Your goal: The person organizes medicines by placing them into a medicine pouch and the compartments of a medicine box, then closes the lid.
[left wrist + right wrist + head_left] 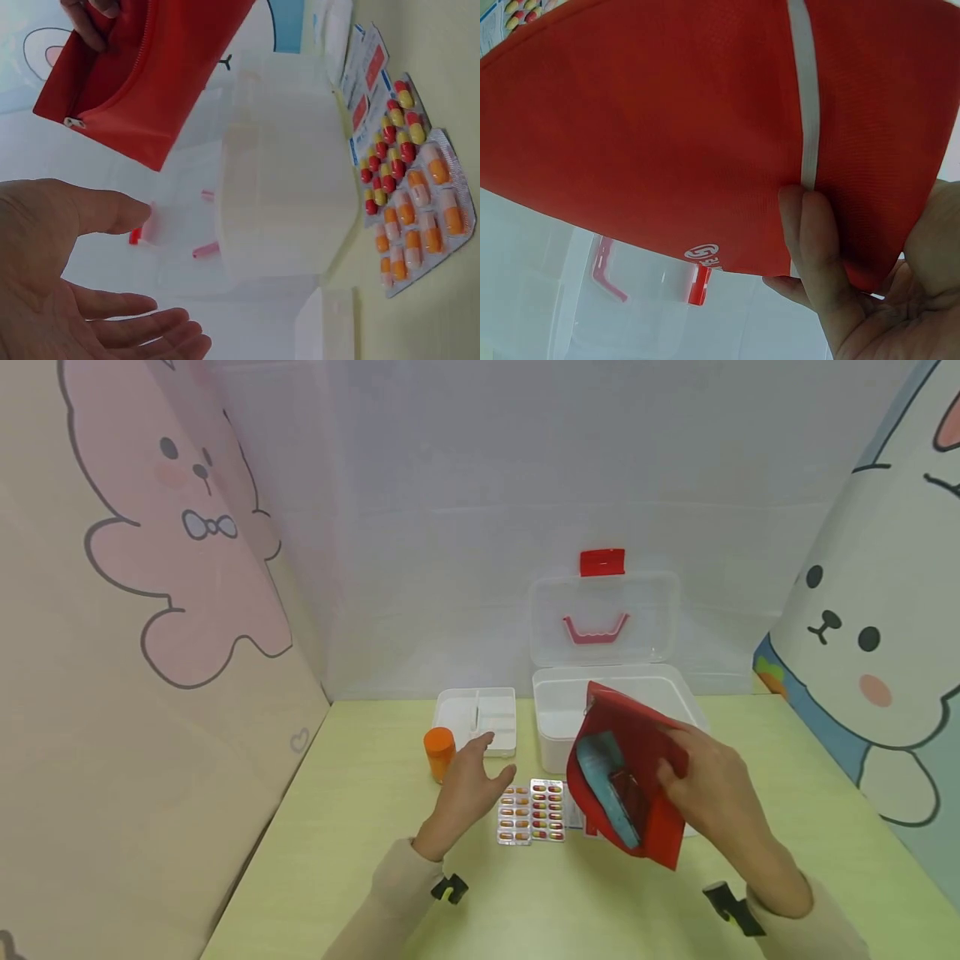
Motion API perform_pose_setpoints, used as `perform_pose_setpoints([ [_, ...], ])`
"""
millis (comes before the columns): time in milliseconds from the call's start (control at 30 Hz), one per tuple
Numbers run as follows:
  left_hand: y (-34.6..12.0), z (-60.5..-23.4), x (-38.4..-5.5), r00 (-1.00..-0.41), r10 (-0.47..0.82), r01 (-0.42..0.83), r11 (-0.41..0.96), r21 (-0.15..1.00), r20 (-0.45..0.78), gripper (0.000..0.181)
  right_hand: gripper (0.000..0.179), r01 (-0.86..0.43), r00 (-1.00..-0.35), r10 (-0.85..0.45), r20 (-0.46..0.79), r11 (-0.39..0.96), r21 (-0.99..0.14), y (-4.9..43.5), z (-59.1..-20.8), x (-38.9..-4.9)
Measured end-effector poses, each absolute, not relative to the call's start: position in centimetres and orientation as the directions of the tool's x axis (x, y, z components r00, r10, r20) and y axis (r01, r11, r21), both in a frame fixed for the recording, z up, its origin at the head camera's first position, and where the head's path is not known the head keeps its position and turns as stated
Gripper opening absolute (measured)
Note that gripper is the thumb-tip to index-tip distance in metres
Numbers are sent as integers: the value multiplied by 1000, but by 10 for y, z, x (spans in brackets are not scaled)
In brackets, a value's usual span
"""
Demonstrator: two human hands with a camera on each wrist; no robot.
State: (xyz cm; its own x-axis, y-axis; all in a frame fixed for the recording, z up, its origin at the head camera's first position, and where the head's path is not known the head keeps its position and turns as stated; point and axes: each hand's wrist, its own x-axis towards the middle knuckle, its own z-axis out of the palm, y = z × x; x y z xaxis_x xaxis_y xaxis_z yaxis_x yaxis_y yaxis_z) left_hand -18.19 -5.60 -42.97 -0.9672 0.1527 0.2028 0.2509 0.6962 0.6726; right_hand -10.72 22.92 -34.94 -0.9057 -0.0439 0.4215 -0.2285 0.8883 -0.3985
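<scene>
My right hand (716, 789) grips a red zip pouch (637, 714) by one edge, in the air in front of the white box. The pouch's mouth gapes, and a light-blue packet (602, 774) and a dark red item (628, 795) show inside. In the right wrist view, fingers (821, 236) press on the pouch's outside by a pale strip. To the left, my left hand (467, 789) hovers with thumb and fingers spread, holding nothing. In the left wrist view it is apart from the pouch. Beside it lie an orange capsule blister pack (513, 823) and a red-yellow one (547, 811).
Behind the pouch stands a white plastic box (552, 747), its clear lid (654, 618) raised. A white compartment tray (455, 702) and an orange bottle (439, 753) stand at the left. Printed packets (367, 67) lie beside the blister packs. Walls border the table (360, 860).
</scene>
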Motion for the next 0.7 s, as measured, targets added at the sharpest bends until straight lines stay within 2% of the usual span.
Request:
perform_pose_setpoints([
  [200, -53, -448, -189, -985, 137, 174, 787, 592, 107, 69, 36, -229, -901, -37, 433, 886, -402, 233, -350, -106],
  [400, -45, -463, -189, -988, 147, 149, 841, 520, 46, 71, 38, -203, -916, -19, 400, 883, -422, 233, -350, -105],
  [700, -34, -480, -193, -989, 132, 87, 891, 445, -71, 56, 38, -190, -924, -15, 382, 886, -423, 235, -351, -104],
])
